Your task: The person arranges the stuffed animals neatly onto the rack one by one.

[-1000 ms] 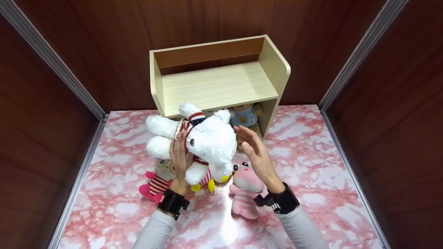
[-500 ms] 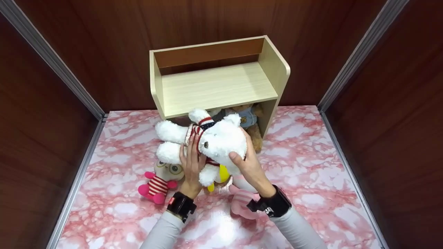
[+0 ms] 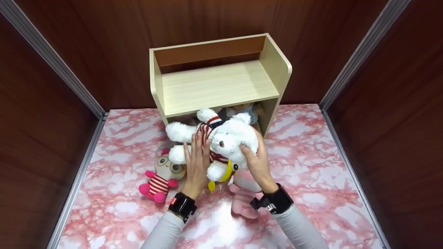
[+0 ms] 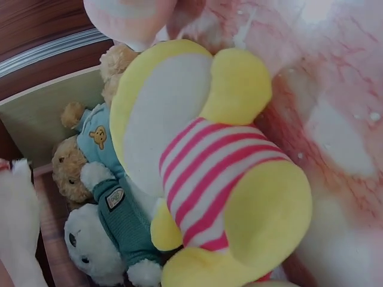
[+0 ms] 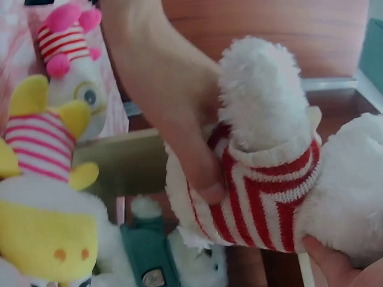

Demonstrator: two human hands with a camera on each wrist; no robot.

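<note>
White bear (image 3: 235, 133) lies sideways, held up off the table (image 3: 311, 200) between two hands, in front of the shelf's (image 3: 221, 83) lower opening. Head toward the right side, both legs toward the left, face turned upward.

Left hand (image 3: 197, 167): long fingers laid nearly straight over the striped sweater (image 5: 260, 203), between the near leg and the near arm. Right wrist view shows the left thumb (image 5: 206, 182) pressed to the knit on the lower side, so the bear's body sits clamped between thumb and fingers.

Right hand (image 3: 259, 164): closed round the crown of the head, thumb on the near side below the muzzle, fingers reaching behind and partly hidden by fur. Contact at both ends of the torso and head; arms and legs stick out free of the grip.

Below the bear, just in front of the shelf: duck doll (image 4: 209, 179), yellow, pink-and-white stripes, partly covered in the head view. Owl doll (image 3: 161, 183), pink limbs, near the left wrist. Pink doll (image 3: 245, 204) under the right wrist, its face half hidden.

Inside the lower compartment, side by side: brown bear (image 4: 70, 173) in a blue top, and another bear in a green sweater (image 4: 127, 212).
</note>
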